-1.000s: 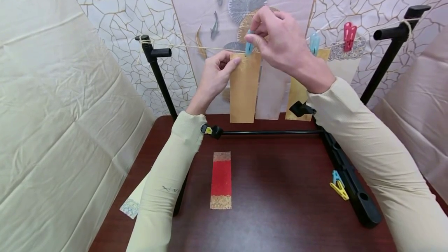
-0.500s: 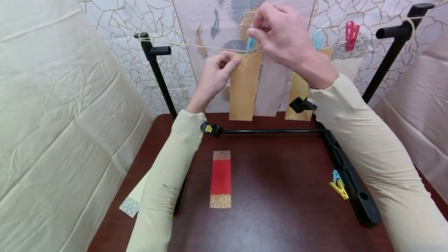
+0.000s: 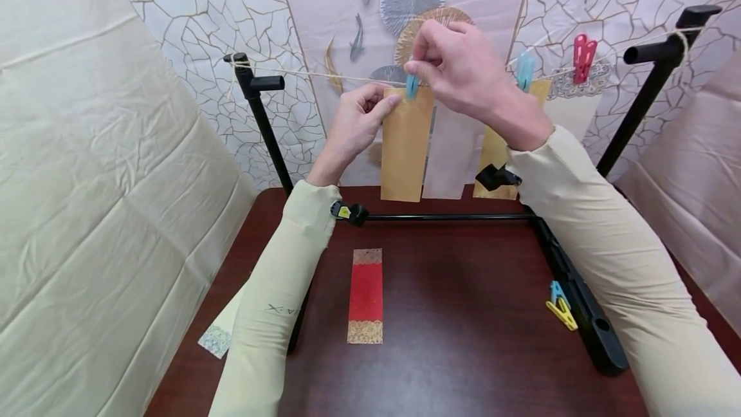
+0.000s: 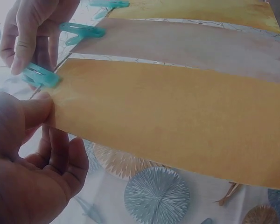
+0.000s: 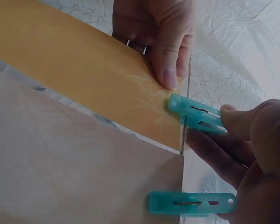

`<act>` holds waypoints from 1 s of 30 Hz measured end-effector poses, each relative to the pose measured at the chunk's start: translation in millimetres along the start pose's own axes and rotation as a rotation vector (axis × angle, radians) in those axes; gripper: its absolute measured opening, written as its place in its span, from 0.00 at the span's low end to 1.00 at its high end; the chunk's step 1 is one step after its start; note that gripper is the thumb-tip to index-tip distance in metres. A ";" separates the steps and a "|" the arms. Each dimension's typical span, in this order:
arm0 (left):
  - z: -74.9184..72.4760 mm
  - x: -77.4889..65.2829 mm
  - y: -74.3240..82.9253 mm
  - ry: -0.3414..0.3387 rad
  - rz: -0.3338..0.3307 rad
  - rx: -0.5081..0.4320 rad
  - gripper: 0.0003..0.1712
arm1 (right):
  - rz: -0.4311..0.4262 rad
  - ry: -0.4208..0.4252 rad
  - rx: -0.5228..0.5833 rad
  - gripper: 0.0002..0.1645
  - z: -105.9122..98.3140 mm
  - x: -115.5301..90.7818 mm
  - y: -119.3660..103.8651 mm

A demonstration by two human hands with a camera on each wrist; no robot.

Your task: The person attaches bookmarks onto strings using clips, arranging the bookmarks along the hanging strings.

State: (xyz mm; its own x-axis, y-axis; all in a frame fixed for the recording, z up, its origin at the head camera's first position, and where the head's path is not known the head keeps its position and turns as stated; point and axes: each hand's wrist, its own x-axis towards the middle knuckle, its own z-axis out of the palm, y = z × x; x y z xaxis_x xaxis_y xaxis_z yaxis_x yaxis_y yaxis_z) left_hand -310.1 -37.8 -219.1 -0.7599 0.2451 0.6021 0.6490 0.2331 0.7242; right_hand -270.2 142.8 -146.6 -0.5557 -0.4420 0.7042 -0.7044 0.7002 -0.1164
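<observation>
My left hand pinches the top left corner of an orange-gold paper strip against the string. In my right hand a light blue clothespin is pinched between thumb and fingers. Its tips sit over the strip's top edge and the string, as the right wrist view shows. Beside that strip hangs a pale pinkish strip, held by another blue clothespin. Further right hang a yellow strip under a blue clothespin and a lace-topped white strip under red clothespins.
A red strip with gold ends lies on the dark table. A white strip lies partly under the left sleeve. Blue and yellow clothespins rest beside the black stand's foot. A black crossbar spans the back.
The clothespin in my right hand lifted slightly off the strip's top edge, then came back down over it and the string. My left hand stayed at the strip's corner.
</observation>
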 end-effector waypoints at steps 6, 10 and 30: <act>-1.8 -6.6 19.7 -0.002 -0.022 -0.017 0.13 | -0.004 -0.029 -0.034 0.10 2.5 0.0 0.5; -2.5 -13.3 32.0 -0.004 -0.046 -0.018 0.13 | -0.003 -0.057 -0.027 0.10 4.1 0.7 0.7; 2.7 -13.6 10.3 0.008 -0.053 -0.054 0.12 | -0.020 -0.178 -0.016 0.13 2.4 0.4 -0.9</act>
State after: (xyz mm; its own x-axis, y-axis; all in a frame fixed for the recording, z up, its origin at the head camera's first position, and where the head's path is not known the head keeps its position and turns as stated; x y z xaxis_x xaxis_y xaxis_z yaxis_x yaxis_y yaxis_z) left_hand -293.0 -36.2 -220.8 -0.7934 0.2260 0.5651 0.6052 0.1944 0.7719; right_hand -270.8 140.6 -147.9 -0.6120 -0.5476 0.5707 -0.7100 0.6982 -0.0914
